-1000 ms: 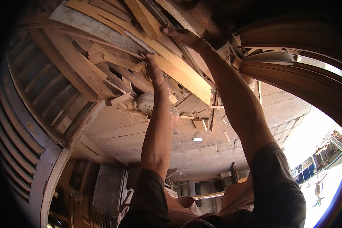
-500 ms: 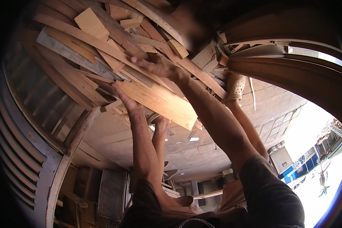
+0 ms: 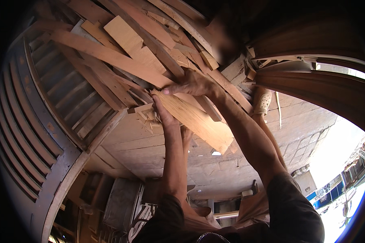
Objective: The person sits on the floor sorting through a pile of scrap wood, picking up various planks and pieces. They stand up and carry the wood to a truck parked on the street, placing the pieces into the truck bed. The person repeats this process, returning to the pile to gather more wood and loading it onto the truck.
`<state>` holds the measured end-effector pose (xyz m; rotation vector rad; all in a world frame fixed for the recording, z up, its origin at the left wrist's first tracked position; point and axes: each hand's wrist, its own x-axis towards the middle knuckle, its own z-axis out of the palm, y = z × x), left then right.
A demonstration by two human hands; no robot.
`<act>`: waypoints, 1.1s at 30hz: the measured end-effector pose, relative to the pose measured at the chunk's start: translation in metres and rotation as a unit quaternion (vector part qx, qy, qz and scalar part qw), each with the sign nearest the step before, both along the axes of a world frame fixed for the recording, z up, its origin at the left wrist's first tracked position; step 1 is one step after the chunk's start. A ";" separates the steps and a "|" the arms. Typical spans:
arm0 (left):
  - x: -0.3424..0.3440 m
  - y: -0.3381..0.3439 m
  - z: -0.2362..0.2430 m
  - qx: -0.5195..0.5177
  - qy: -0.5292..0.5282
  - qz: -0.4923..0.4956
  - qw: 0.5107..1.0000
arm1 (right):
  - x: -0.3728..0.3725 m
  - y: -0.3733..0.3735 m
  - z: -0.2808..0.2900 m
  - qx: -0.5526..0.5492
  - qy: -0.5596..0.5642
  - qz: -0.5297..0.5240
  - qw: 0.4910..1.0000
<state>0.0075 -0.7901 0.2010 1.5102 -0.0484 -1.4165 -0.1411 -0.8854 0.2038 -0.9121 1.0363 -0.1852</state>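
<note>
My left hand is closed on the left end of a pale wooden board, which slants down to the right above the floor. My right hand reaches across just beyond it, its fingers curled over a narrow brown wooden strip. The strip's near end shows below this hand. The right thumb points left, close to the pale board's upper end; whether it touches the board I cannot tell. A wide reddish plank runs from the upper left toward both hands.
A heap of wood offcuts fills the far side. A louvred shutter stands at left, dark curved panels at right. My shoe rests on the tiled floor beside the heap. Daylight enters at lower right.
My right hand has come closer to my left and now curls over the narrow strip, whose near end has come into sight below it. The left hand keeps the pale board. The whole view has shifted.
</note>
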 end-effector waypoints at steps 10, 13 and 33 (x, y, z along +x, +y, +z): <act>-0.049 -0.039 0.147 0.107 0.038 0.074 0.991 | 0.019 0.024 0.109 -0.158 0.252 -0.052 0.953; -0.042 -0.017 0.160 0.103 0.030 0.048 0.993 | 0.003 0.041 0.135 -0.216 0.232 -0.072 0.946; -0.185 0.053 0.456 0.005 0.028 0.078 0.997 | -0.135 0.092 0.423 -0.369 0.222 0.015 0.902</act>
